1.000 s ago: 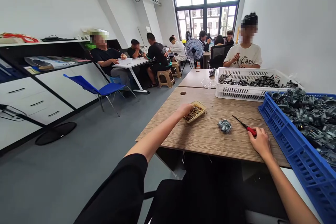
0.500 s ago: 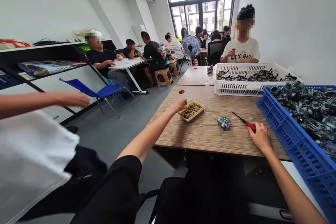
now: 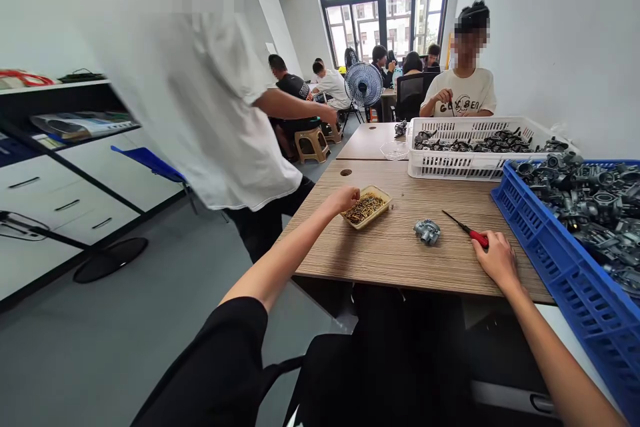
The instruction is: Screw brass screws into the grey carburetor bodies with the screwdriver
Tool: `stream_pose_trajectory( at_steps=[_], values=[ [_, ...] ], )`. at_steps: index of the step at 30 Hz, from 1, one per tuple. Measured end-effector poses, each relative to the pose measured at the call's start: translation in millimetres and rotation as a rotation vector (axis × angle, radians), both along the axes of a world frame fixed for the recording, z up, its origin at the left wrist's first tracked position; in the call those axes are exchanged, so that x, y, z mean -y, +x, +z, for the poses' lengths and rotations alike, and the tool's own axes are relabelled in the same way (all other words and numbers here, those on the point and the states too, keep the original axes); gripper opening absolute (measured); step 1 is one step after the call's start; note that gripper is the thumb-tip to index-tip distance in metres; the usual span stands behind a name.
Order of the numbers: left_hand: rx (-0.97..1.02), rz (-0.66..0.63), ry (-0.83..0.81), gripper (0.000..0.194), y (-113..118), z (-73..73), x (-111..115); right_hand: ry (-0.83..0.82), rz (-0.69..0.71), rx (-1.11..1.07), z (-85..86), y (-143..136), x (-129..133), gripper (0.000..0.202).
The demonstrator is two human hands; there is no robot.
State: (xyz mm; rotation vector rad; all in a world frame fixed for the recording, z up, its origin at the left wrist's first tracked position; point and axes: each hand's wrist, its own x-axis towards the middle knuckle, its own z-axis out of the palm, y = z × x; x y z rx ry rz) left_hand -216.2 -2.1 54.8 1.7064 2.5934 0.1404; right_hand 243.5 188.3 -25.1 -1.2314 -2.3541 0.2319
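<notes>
Here comes a passer-by (image 3: 210,107) in white, filling our left where only an arm and lower body showed a moment ago — but our worktop (image 3: 380,257) looks undisturbed. Beside the blue crate (image 3: 565,267), our right hand (image 3: 497,259) rests, grip curled round the red-handled screwdriver (image 3: 475,236). Our left hand (image 3: 344,200) is at the left side of the tray (image 3: 374,218) — how narrow that grip is, or what it holds, we cannot tell. One metal part (image 3: 427,232) lies between the hands; little brass-coloured pieces (image 3: 367,207) fill the tray.
</notes>
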Motion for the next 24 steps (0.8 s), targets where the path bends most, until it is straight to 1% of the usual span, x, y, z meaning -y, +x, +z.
stream_pose_trajectory(
  at_steps=[9, 15, 24],
  values=[
    [0.004, 0.028, 0.005, 0.023, 0.0, -6.0, 0.9, -0.004, -0.007, -0.002, 1.1, -0.6, 1.7, 0.033],
    [0.002, 0.022, -0.001, 0.026, 1.1, -6.1, -1.3, -0.002, 0.0, 0.012, -1.0, 0.2, -0.8, 0.034],
    [-0.018, 0.029, -0.015, 0.024, 4.6, -5.6, -0.8, 0.016, 0.0, 0.014, -1.6, 0.0, -1.1, 0.031]
  ],
)
